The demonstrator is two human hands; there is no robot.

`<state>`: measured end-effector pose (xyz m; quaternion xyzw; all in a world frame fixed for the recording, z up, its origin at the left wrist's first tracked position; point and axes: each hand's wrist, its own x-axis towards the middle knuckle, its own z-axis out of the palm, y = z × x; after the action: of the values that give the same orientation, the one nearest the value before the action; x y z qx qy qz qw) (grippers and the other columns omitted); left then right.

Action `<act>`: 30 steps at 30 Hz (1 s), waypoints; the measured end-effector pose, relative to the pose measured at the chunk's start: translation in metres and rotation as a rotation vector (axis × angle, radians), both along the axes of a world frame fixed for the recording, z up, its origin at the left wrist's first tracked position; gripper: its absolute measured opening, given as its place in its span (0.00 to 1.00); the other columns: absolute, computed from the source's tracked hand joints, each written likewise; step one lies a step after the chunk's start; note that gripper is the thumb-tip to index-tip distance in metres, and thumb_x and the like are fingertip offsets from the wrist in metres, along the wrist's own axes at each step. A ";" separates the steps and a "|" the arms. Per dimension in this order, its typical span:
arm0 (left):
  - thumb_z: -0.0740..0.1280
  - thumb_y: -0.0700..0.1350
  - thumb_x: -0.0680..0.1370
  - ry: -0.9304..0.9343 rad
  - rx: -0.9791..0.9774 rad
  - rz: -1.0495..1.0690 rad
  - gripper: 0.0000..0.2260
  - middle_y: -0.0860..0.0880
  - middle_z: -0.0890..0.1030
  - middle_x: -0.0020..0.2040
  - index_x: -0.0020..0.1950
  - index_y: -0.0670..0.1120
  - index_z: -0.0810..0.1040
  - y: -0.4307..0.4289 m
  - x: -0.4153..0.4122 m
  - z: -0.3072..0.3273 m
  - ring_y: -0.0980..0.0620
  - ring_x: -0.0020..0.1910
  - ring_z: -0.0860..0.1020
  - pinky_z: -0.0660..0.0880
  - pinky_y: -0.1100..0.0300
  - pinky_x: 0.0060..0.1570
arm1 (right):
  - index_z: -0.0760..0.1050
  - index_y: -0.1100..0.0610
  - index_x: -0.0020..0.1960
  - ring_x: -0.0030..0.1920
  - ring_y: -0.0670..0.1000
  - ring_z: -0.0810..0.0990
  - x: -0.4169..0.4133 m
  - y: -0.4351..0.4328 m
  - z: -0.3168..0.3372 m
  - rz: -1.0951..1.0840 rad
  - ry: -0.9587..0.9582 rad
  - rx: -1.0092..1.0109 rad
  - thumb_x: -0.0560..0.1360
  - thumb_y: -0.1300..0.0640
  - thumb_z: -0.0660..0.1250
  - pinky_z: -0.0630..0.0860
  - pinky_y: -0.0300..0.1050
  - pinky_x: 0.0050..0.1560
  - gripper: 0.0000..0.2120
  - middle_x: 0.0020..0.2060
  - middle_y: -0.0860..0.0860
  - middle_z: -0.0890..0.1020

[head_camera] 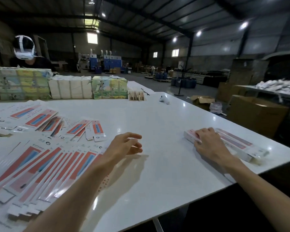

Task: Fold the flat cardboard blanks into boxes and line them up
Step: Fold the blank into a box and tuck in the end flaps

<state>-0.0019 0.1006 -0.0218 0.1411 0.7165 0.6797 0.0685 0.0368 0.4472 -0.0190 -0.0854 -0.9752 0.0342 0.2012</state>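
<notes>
Lining up: right hand [208,144] presses flat on folded boxes [233,144]; left hand [126,145] spread, empty, beside blanks [45,166]; next, take one.

Far counter edge: strapped paper bundles [70,87] are stacked in a row.
Beyond the bundles: a person wearing a white headset [24,50] is seen.
Right floor: brown cartons [256,114] are stacked.

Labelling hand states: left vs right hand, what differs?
Left hand hovers empty above bare table, fingers loosely curled; right hand lies palm-down on the folded boxes. Left sits beside the flat blanks; right is near the table's right edge. Both are bare.
</notes>
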 end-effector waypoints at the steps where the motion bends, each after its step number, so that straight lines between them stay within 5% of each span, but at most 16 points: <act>1: 0.63 0.36 0.85 0.008 -0.008 -0.004 0.11 0.38 0.87 0.48 0.59 0.43 0.84 0.001 -0.001 -0.001 0.41 0.48 0.88 0.84 0.59 0.46 | 0.74 0.54 0.73 0.67 0.53 0.73 0.002 0.007 -0.001 -0.036 -0.002 0.073 0.84 0.51 0.66 0.70 0.56 0.75 0.19 0.70 0.52 0.76; 5: 0.63 0.35 0.85 0.032 -0.015 -0.012 0.11 0.35 0.86 0.49 0.59 0.42 0.84 0.002 0.000 -0.003 0.41 0.48 0.88 0.84 0.62 0.46 | 0.72 0.52 0.72 0.68 0.53 0.75 0.008 0.026 0.000 -0.159 -0.055 0.324 0.85 0.49 0.60 0.68 0.54 0.77 0.17 0.70 0.51 0.76; 14: 0.63 0.38 0.86 0.040 -0.062 -0.001 0.11 0.38 0.86 0.47 0.58 0.44 0.85 0.003 0.006 0.001 0.48 0.39 0.86 0.82 0.63 0.40 | 0.74 0.53 0.70 0.68 0.54 0.76 0.003 0.011 0.012 -0.187 -0.045 0.414 0.84 0.51 0.64 0.71 0.54 0.74 0.16 0.68 0.52 0.77; 18: 0.57 0.53 0.89 0.067 -0.041 0.072 0.16 0.50 0.72 0.31 0.58 0.47 0.82 0.003 0.009 0.005 0.53 0.26 0.71 0.67 0.62 0.26 | 0.76 0.56 0.70 0.61 0.54 0.79 -0.019 -0.058 0.023 0.085 0.109 0.200 0.84 0.53 0.64 0.76 0.52 0.66 0.16 0.64 0.53 0.80; 21: 0.56 0.54 0.89 0.186 0.015 0.160 0.20 0.51 0.66 0.30 0.55 0.43 0.81 0.000 0.010 0.010 0.56 0.25 0.63 0.62 0.64 0.24 | 0.77 0.54 0.69 0.58 0.52 0.80 -0.034 -0.125 0.028 0.345 0.163 -0.016 0.84 0.52 0.66 0.80 0.53 0.59 0.16 0.61 0.50 0.81; 24: 0.57 0.51 0.89 0.273 -0.013 0.284 0.19 0.55 0.70 0.28 0.50 0.42 0.82 -0.003 0.012 0.013 0.59 0.25 0.67 0.65 0.67 0.26 | 0.79 0.48 0.57 0.50 0.47 0.80 -0.043 -0.190 0.021 0.574 0.113 -0.253 0.82 0.53 0.66 0.81 0.52 0.52 0.06 0.51 0.45 0.82; 26: 0.59 0.49 0.88 0.319 -0.065 0.403 0.17 0.55 0.77 0.32 0.47 0.43 0.81 -0.003 0.012 0.014 0.58 0.30 0.74 0.69 0.68 0.31 | 0.77 0.42 0.47 0.44 0.43 0.79 -0.045 -0.225 0.010 0.704 0.090 -0.464 0.80 0.57 0.62 0.79 0.48 0.47 0.10 0.43 0.40 0.81; 30: 0.61 0.49 0.86 0.362 -0.071 0.641 0.16 0.52 0.80 0.36 0.42 0.46 0.80 -0.012 0.007 0.019 0.61 0.36 0.79 0.71 0.72 0.34 | 0.80 0.43 0.58 0.49 0.44 0.84 -0.052 -0.248 -0.017 0.746 -0.043 -0.774 0.85 0.43 0.62 0.82 0.48 0.54 0.10 0.48 0.39 0.85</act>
<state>0.0047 0.0882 -0.0026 0.0248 0.7479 0.6056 -0.2708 -0.0153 0.1990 -0.0356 0.1982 -0.8594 0.4584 0.1093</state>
